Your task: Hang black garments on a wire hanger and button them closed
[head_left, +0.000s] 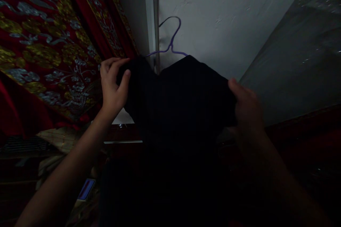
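Note:
A dark, nearly black garment [181,106] hangs on a thin purple hanger [172,44], whose hook stands up above the neckline. My left hand [114,81] is at the garment's left shoulder, fingers bent over the cloth and thumb in front. On the other side, my right hand [247,106] grips the right shoulder or sleeve edge, thumb on top. The garment's lower part fades into darkness, so its length and exact kind are hard to make out.
Red cloth [53,42] with gold and silver floral decoration hangs at the left. Behind the hanger is a pale wall or door panel [213,14] with a vertical edge strip. Clear plastic sheeting [301,53] covers something at the right. A small lit screen [86,189] lies low at the left.

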Action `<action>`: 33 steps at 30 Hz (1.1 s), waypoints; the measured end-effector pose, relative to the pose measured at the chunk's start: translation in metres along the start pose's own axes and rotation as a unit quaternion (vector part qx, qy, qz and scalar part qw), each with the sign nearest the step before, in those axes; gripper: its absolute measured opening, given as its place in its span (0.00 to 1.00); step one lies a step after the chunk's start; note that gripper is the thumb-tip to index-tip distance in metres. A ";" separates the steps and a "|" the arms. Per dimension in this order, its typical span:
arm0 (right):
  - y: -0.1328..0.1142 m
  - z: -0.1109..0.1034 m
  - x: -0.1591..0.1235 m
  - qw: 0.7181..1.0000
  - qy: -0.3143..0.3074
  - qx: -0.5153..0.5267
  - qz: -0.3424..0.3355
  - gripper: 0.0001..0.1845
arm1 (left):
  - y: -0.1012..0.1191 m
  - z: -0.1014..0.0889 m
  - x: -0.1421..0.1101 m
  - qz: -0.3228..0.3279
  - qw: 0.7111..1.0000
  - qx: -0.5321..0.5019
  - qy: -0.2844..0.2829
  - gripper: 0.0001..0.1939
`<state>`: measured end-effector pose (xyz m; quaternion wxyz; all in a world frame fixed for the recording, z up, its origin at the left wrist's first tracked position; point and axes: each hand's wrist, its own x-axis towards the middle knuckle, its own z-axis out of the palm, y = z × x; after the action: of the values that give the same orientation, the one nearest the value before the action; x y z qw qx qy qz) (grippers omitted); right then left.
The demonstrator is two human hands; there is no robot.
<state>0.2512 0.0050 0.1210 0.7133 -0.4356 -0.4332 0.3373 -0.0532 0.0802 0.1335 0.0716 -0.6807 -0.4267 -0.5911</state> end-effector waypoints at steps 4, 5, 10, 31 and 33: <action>-0.005 -0.002 -0.056 0.988 -0.110 -0.088 -0.063 0.12 | 0.062 -0.021 0.000 -0.189 0.938 -0.232 -0.173 0.24; -0.006 0.000 -0.070 0.964 -0.223 -0.116 -0.083 0.12 | 0.074 -0.026 -0.003 -0.252 0.895 -0.289 -0.227 0.26; 0.010 0.024 -0.089 0.755 -0.617 -0.156 -0.155 0.14 | 0.090 -0.053 -0.035 -0.427 0.745 -0.368 -0.356 0.14; 0.067 0.044 0.044 0.978 -0.193 -0.065 -0.051 0.23 | -0.013 -0.075 -0.007 -0.171 0.981 -0.074 -0.049 0.09; 0.061 0.051 0.059 0.987 -0.145 -0.035 -0.051 0.23 | -0.010 -0.070 -0.019 -0.107 0.993 -0.017 0.040 0.08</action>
<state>0.2221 0.0963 0.0970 0.6433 -0.3841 -0.5653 0.3451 -0.1103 0.0348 0.1333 0.0136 -0.6084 -0.4836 -0.6291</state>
